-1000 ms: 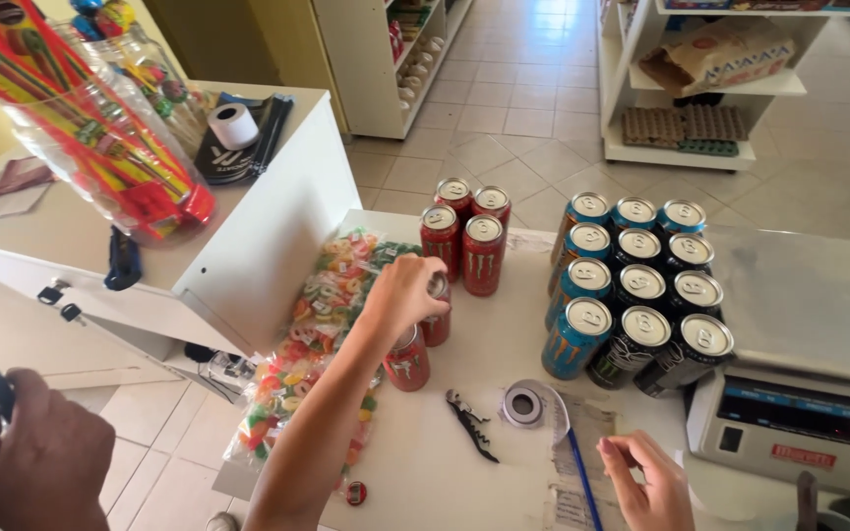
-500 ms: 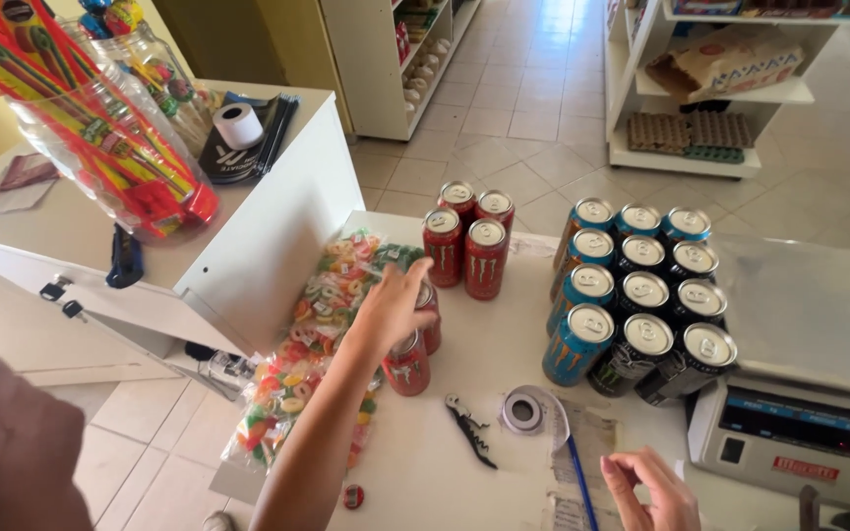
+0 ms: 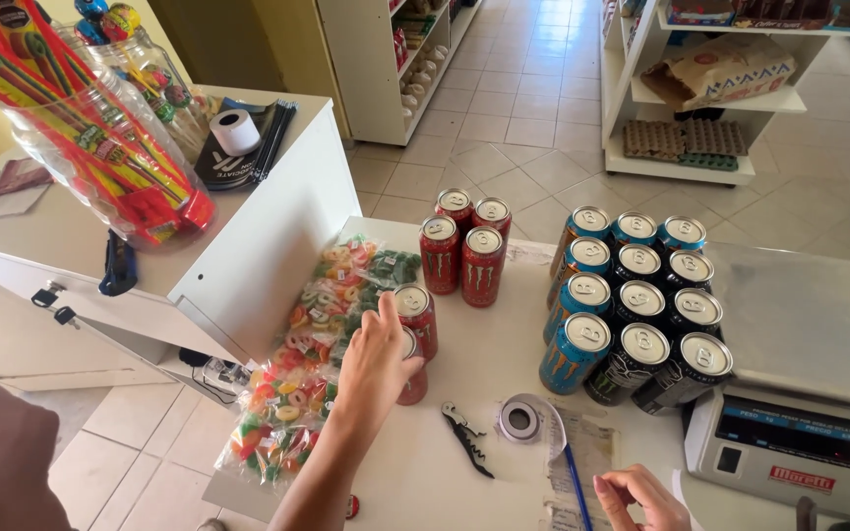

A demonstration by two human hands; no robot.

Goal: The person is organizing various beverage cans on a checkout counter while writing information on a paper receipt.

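Red cans [image 3: 415,329], two of them standing side by side near the left part of the white table [image 3: 504,324], are being covered by the left hand [image 3: 378,356], whose grip is closing loosely around the nearer can while the farther one stands just beyond the fingertips. Half a second ago this hand was lying over the same pair, and a second ago it was sitting a little higher on them, so it is sliding slightly down and toward the person. Four more red cans [image 3: 466,246] are standing in a tight group farther back, well apart from the held pair and not shifting between pictures. Bags of ring-shaped gummy sweets [image 3: 312,364] are lying along the table's left edge, just beside the hand. A folding corkscrew [image 3: 466,438] and a roll of tape [image 3: 520,419] are lying near the front, with a blue pen [image 3: 575,482] on a paper slip. The right hand [image 3: 641,497] is hovering at the bottom edge, fingers curled and holding nothing, drifting slightly compared with a second ago. Blue and black cans [image 3: 637,295] are standing in rows beside a weighing scale [image 3: 799,393].
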